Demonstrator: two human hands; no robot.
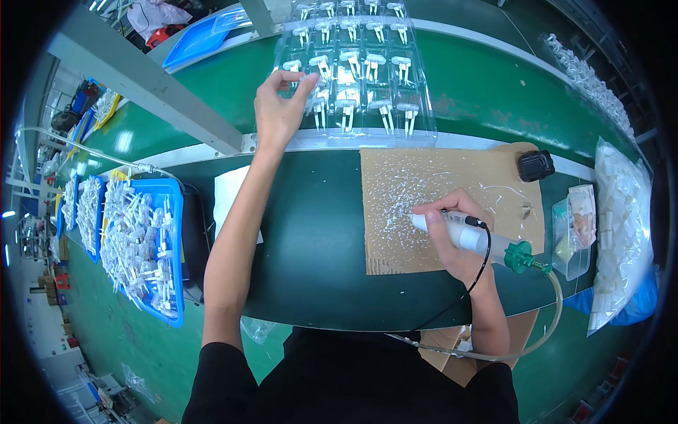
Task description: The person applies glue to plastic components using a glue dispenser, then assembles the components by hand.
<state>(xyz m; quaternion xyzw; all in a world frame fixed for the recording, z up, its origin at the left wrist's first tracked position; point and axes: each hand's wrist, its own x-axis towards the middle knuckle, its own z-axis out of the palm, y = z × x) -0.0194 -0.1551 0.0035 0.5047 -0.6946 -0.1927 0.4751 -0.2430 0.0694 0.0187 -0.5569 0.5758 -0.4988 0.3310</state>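
My left hand [280, 113] reaches over the left side of a clear plastic tray [431, 134], thumb and fingertips pinched together. A bit of white shows at the fingertips, too small to make out. White plastic parts [375, 66], each with a crosspiece and thin prongs, sit in rows in the tray's pockets. My right hand [459, 240] is wrapped around a white dispensing syringe [472, 239] with a green end cap [519, 257], over a cardboard sheet [452, 166]. A clear hose [558, 304] and a black cable [486, 265] run from it. Small white scraps [402, 198] litter the cardboard.
Blue bins [178, 247] heaped with white parts stand at the left. A black block-shaped object [535, 166] rests on the cardboard's far right corner. Beyond it are a small clear box [575, 258] and a large bag of white pieces [621, 226]. A metal post [162, 85] slants across the left.
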